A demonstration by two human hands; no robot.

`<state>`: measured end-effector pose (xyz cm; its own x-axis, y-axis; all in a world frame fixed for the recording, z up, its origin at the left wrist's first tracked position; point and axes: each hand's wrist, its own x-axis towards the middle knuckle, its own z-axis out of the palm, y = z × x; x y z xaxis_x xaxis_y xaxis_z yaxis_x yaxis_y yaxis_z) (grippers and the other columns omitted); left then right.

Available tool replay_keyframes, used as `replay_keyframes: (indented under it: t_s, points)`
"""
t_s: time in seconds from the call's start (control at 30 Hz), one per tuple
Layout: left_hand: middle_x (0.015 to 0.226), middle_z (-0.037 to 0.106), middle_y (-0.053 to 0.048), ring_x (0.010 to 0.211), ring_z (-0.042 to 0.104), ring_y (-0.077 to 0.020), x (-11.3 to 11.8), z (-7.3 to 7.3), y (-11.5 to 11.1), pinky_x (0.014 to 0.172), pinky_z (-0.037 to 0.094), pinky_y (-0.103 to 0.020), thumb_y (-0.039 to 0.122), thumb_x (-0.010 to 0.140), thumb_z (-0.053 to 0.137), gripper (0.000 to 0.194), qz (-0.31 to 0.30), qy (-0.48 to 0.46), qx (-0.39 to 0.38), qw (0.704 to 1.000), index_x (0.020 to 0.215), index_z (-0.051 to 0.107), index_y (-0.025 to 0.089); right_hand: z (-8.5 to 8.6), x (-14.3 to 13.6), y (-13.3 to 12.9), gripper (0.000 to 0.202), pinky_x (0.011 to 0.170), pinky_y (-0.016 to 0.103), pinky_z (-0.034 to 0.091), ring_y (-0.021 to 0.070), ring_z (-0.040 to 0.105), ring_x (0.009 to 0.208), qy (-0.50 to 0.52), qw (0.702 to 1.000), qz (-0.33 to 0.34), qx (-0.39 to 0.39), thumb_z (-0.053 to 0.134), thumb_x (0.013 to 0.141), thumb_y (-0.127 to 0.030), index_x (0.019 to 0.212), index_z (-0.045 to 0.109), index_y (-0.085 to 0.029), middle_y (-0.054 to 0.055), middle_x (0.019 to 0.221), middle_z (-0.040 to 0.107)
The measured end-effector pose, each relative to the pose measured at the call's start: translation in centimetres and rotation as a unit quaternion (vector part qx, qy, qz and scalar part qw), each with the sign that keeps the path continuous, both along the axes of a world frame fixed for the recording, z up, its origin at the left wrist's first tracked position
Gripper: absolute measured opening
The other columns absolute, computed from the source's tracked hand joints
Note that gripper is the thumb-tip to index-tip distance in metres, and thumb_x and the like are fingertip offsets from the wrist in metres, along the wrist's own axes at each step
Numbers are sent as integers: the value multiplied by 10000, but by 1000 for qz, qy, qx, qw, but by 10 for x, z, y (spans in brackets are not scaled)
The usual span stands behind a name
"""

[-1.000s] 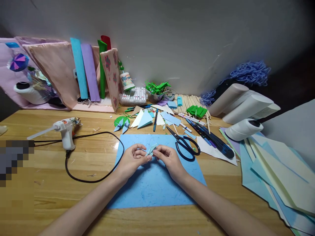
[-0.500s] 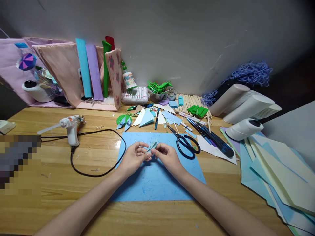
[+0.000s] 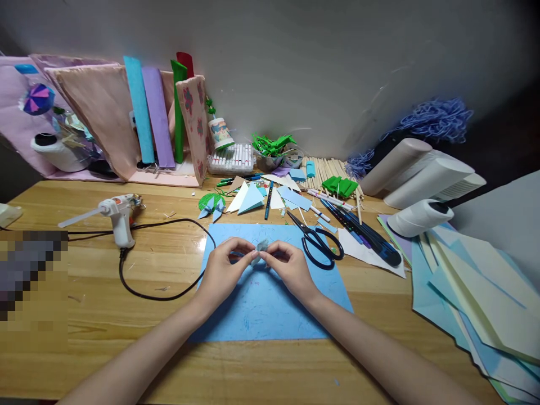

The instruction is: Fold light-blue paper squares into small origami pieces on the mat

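Between my fingertips is a small folded piece of pale blue-green paper [image 3: 262, 246], partly hidden by the fingers. My left hand [image 3: 225, 267] pinches it from the left with thumb and forefinger. From the other side, my right hand [image 3: 287, 264] pinches it too, and the two thumbs nearly meet. Both hands are above a blue mat [image 3: 261, 320] with scuffed marks. Black-handled scissors [image 3: 318, 244] lie at the mat's upper right. Folded blue paper petals [image 3: 212, 209] rest by a green round piece [image 3: 210, 201] just past the mat's far left corner.
A white glue gun [image 3: 121, 219] stands at left, its black cord looping to the mat. Beyond the mat lie paper scraps [image 3: 251, 199], pens and a marker box [image 3: 231, 159]. Thread spools [image 3: 419, 217] and stacked paper sheets [image 3: 489, 292] occupy the right.
The paper has turned between my fingers and now shows as a smaller, more upright shape. My left fingers have closed in on it. The view has shifted slightly.
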<state>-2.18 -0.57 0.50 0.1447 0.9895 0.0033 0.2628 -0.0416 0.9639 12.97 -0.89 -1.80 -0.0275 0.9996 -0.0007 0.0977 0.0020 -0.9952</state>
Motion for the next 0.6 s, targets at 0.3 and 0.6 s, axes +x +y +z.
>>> replay_keyframes:
  t_s: [0.3,0.6]
  points:
    - [742,622,-27,691,570,-147,0,-4,1,631,440,-228,354,726,601,201,-32,-30,-39,998,749,598,154,-1,2,-1,198,583,249,443,133,541,623,-15,999,-14,25,646,706,-341,668,578,-159,11,661,577]
    - [706,635,-26,681,604,-151,3,-5,-4,649,466,-231,350,747,584,191,-25,-71,-49,996,730,589,159,2,0,-6,98,655,264,474,144,568,727,-22,994,-37,104,613,755,-281,753,590,-185,13,746,590]
